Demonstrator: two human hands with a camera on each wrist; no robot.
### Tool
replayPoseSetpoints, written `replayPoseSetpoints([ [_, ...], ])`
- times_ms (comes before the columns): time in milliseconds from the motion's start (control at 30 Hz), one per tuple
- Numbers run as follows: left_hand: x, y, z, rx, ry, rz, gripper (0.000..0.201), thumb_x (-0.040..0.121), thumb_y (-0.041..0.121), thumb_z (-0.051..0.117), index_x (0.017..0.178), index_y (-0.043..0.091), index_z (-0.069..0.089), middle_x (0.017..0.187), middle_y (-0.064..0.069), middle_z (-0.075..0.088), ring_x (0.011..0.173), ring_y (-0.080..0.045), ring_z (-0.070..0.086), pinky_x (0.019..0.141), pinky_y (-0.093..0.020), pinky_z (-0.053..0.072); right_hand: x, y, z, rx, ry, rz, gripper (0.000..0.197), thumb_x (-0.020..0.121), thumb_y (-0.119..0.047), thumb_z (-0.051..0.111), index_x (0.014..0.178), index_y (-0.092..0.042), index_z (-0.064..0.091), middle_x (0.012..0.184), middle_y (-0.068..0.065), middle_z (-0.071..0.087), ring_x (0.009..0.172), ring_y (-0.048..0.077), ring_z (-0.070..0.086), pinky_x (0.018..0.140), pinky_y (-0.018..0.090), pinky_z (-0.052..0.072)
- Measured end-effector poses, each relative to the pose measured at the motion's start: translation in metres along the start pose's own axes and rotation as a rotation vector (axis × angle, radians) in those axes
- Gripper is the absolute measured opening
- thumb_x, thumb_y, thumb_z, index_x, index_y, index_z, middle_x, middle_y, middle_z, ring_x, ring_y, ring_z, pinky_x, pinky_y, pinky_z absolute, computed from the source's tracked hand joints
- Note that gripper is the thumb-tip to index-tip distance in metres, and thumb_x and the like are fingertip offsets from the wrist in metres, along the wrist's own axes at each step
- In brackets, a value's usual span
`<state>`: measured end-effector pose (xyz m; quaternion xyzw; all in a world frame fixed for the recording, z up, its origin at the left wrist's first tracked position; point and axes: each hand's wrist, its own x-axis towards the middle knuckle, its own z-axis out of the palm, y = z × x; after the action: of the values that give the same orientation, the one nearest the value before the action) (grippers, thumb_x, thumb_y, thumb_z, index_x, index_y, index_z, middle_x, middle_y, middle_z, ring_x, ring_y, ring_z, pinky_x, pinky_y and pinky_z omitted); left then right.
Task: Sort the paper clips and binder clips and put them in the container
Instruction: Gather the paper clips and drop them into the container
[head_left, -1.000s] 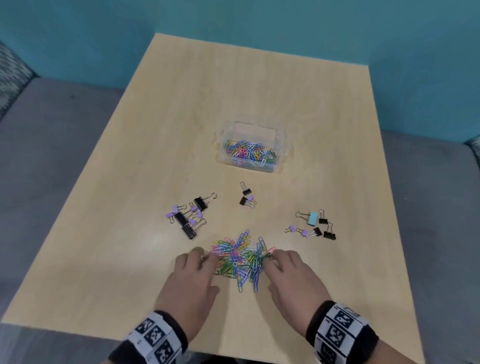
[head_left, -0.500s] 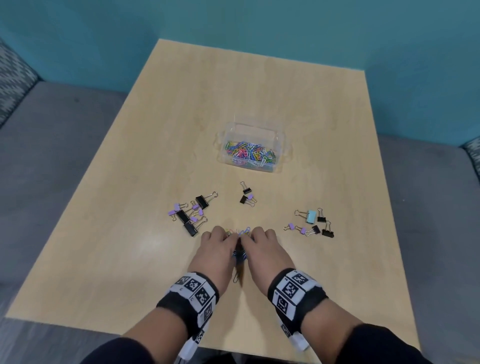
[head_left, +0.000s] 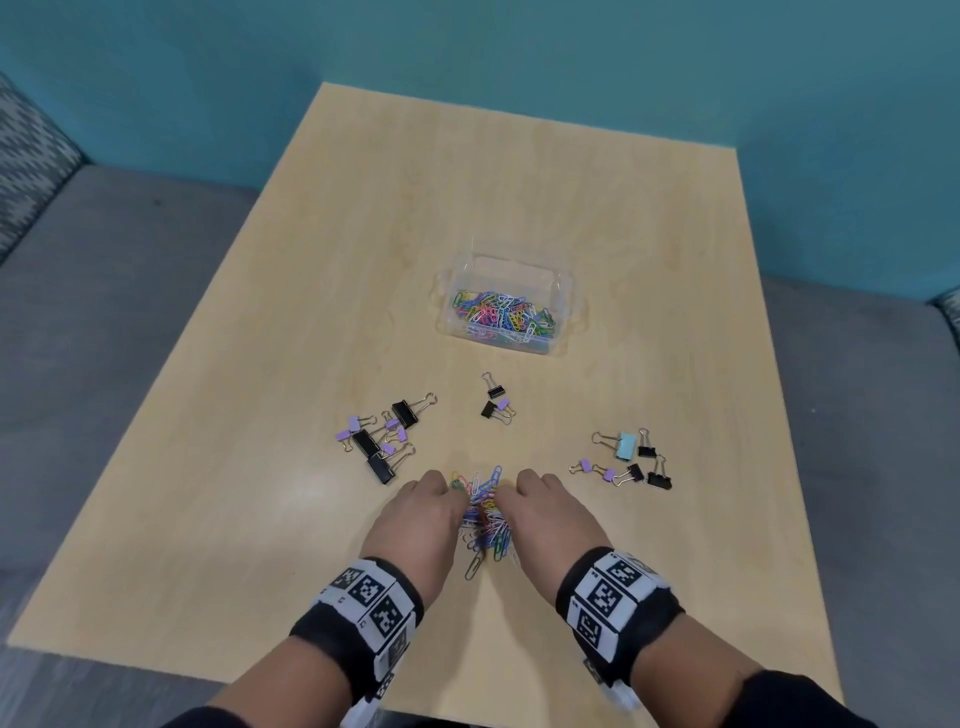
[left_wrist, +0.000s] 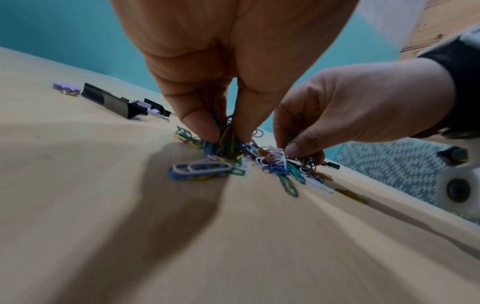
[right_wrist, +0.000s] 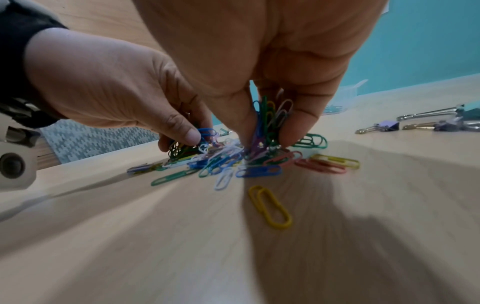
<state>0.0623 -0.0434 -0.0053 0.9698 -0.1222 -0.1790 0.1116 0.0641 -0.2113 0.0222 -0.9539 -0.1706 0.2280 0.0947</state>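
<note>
Since the earlier frames the two hands have closed in from either side of the spread heap of coloured wire paper clips (head_left: 485, 514), squeezing it into a narrow bunch between them. The left hand (head_left: 415, 519) has its fingers (left_wrist: 200, 123) curled down round a tuft of the clips, thumb and fingertips pinching them against the pale wooden worktop (head_left: 260, 467). The right hand (head_left: 545, 512) does the same just beside it, with several clips standing upright between its thumb and fingers (right_wrist: 301, 123). A few loose ones lie at the near edge of the bunch, among them a single yellow paper clip (right_wrist: 270, 207) apart from the rest.

Farther off, near the middle of the worktop, stands the clear plastic container (head_left: 566, 296), with a layer of mixed coloured paper clips inside. Three groups of binder clips lie between it and the hands: a left cluster of black and lilac binder clips (head_left: 384, 436), a small middle group of black and lilac binder clips (head_left: 496, 402), and a right group of black, lilac and one light blue binder clip (head_left: 626, 457), all well apart from the container. Both wrists wear black bands with square black-and-white markers (head_left: 374, 597)
</note>
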Motion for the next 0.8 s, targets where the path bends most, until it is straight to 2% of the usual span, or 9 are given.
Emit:
replayPoseSetpoints([
  [167, -0.005, 0.001, -0.01, -0.035, -0.039, 0.01, 0.029, 0.062, -0.002, 0.062, 0.067, 0.019, 0.043, 0.07, 0.003, 0.038, 0.054, -0.019, 0.037, 0.042, -0.031, 0.033, -0.003, 0.001, -0.01, 0.028, 0.014, -0.022, 0.041, 0.067, 0.012, 0.047, 0.099, -0.013, 0.048, 0.097, 0.008, 0.046, 0.085, 0.028, 0.042, 0.063, 0.036, 0.027],
  [267, -0.007, 0.002, -0.017, -0.075, -0.055, 0.016, 0.026, 0.063, -0.001, 0.062, 0.066, 0.019, 0.046, 0.069, 0.003, 0.041, 0.054, -0.021, 0.043, 0.043, -0.03, 0.036, -0.003, 0.001, -0.015, 0.06, -0.002, -0.037, 0.038, 0.072, 0.011, 0.043, 0.099, -0.015, 0.045, 0.092, 0.004, 0.039, 0.08, 0.024, 0.035, 0.064, 0.033, 0.027],
  [367, -0.007, 0.004, -0.027, -0.147, -0.035, 0.005, 0.012, 0.077, 0.007, 0.058, 0.073, 0.018, 0.057, 0.075, 0.003, 0.048, 0.061, -0.021, 0.052, 0.051, -0.032, 0.043, -0.002, 0.005, -0.017, 0.1, -0.026, -0.033, 0.032, 0.074, 0.008, 0.043, 0.091, -0.019, 0.041, 0.081, -0.004, 0.027, 0.073, 0.022, 0.031, 0.055, 0.029, 0.022],
  [467, -0.002, 0.003, -0.037, -0.213, -0.048, -0.033, 0.014, 0.087, 0.015, 0.05, 0.085, 0.02, 0.063, 0.085, 0.005, 0.052, 0.075, -0.019, 0.054, 0.062, -0.029, 0.041, 0.0, 0.011, -0.017, 0.124, -0.035, -0.031, 0.028, 0.077, 0.003, 0.048, 0.089, -0.02, 0.036, 0.08, -0.004, 0.025, 0.074, 0.023, 0.032, 0.049, 0.025, 0.016],
  [533, 0.001, 0.002, -0.039, -0.235, -0.052, -0.048, 0.013, 0.087, 0.016, 0.05, 0.088, 0.021, 0.063, 0.087, 0.005, 0.052, 0.077, -0.019, 0.053, 0.063, -0.027, 0.037, 0.002, 0.011, -0.015, 0.148, -0.026, -0.022, 0.021, 0.085, -0.01, 0.053, 0.101, -0.018, 0.042, 0.092, -0.001, 0.034, 0.084, 0.023, 0.038, 0.058, 0.026, 0.03],
  [567, 0.003, 0.002, -0.037, -0.248, -0.048, -0.041, 0.012, 0.086, 0.017, 0.052, 0.091, 0.02, 0.062, 0.088, 0.005, 0.051, 0.078, -0.019, 0.053, 0.064, -0.027, 0.037, 0.002, 0.011, -0.012, 0.154, -0.028, -0.02, 0.031, 0.087, -0.02, 0.056, 0.114, -0.018, 0.042, 0.102, 0.0, 0.038, 0.092, 0.024, 0.04, 0.066, 0.03, 0.039],
  [667, 0.002, 0.002, -0.023, -0.238, -0.081, 0.01, 0.037, 0.076, 0.024, 0.065, 0.111, 0.024, 0.054, 0.098, 0.003, 0.05, 0.083, -0.019, 0.049, 0.071, -0.027, 0.043, 0.005, 0.008, -0.002, 0.061, -0.105, -0.055, 0.064, 0.077, -0.025, 0.069, 0.131, -0.017, 0.035, 0.115, 0.006, 0.042, 0.098, 0.028, 0.042, 0.071, 0.04, 0.049],
  [733, 0.002, 0.004, -0.014, -0.172, -0.074, 0.035, 0.044, 0.072, 0.025, 0.07, 0.112, 0.025, 0.052, 0.099, 0.003, 0.049, 0.082, -0.019, 0.046, 0.07, -0.028, 0.044, 0.005, 0.006, 0.001, 0.022, -0.093, -0.069, 0.063, 0.064, -0.008, 0.072, 0.12, -0.013, 0.044, 0.107, 0.009, 0.047, 0.09, 0.03, 0.048, 0.06, 0.037, 0.047],
  [800, 0.004, 0.005, -0.01, -0.162, -0.049, 0.047, 0.033, 0.072, 0.02, 0.071, 0.102, 0.025, 0.055, 0.093, 0.004, 0.049, 0.077, -0.018, 0.048, 0.064, -0.03, 0.046, 0.005, 0.006, -0.002, 0.027, -0.077, -0.073, 0.06, 0.052, 0.003, 0.067, 0.107, -0.012, 0.05, 0.1, 0.01, 0.051, 0.083, 0.03, 0.051, 0.053, 0.035, 0.043],
])
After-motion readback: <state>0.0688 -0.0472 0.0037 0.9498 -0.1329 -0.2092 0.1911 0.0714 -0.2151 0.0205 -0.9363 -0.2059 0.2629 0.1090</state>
